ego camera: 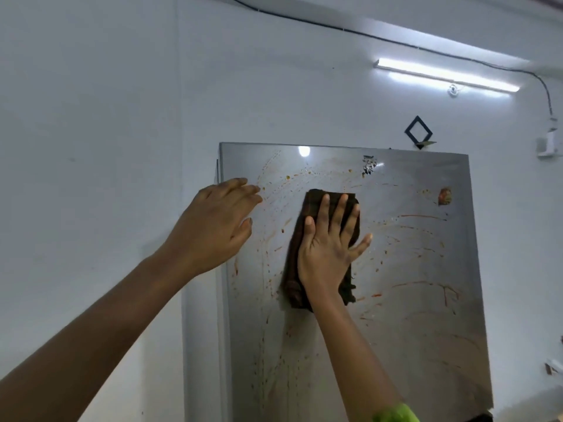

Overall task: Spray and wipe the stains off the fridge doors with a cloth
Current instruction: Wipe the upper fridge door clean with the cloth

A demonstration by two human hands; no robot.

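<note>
The steel fridge door (411,300) fills the middle and right of the view, smeared with orange-red streaks and spots. A thicker blob of stain (445,196) sits near its upper right. My right hand (327,248) lies flat with fingers spread on a dark brown cloth (294,269), pressing it against the door's upper middle. My left hand (213,226) rests with fingers apart at the door's upper left edge and holds nothing. No spray bottle is in view.
A white wall (91,117) lies left of and above the fridge. A lit tube light (447,75) and a black cable run along the wall at upper right. A black diamond-shaped hook (418,131) hangs just above the fridge top.
</note>
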